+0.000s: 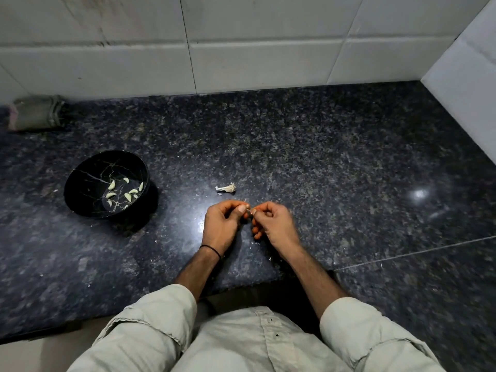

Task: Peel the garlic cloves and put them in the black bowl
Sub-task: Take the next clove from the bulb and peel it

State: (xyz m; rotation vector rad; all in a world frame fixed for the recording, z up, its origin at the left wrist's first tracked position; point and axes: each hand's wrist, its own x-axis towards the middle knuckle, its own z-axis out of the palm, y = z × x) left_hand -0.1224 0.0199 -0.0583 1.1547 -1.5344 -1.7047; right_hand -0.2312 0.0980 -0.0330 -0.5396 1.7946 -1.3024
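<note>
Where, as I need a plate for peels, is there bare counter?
The widest bare patch of dark speckled granite counter lies right of the right hand, up to the white side wall. Another runs behind the dry garlic stalk scrap. Crowded: the round black bowl at left, and the middle, where it and the left hand pinch a garlic clove.

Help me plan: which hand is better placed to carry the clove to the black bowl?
Probably left: the black bowl lies on the left hand's side; the right hand, also pinching the clove, would cross over.
</note>
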